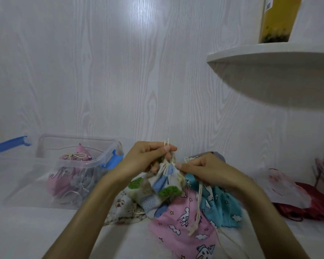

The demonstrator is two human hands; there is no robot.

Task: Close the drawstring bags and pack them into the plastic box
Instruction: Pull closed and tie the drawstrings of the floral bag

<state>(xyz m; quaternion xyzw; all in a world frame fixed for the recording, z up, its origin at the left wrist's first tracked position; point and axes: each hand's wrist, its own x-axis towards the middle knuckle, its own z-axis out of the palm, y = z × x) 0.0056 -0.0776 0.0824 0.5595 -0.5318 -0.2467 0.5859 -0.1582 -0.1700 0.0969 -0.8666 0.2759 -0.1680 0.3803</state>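
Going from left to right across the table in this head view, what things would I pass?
Blue lid handle → clear plastic box → tree-print bag held in both hands → teal bag → red bag.

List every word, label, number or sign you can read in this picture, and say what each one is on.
No text can be read.
Yellow container on the white shelf: a small dark label near its top edge, too blurred to read.
Pink bag, teal bag and the tree-print bag held by both hands: cartoon prints only, no lettering.
Plastic box: no label visible.

both hands (173, 161) pinch the cords of a tree-print bag (161, 186).
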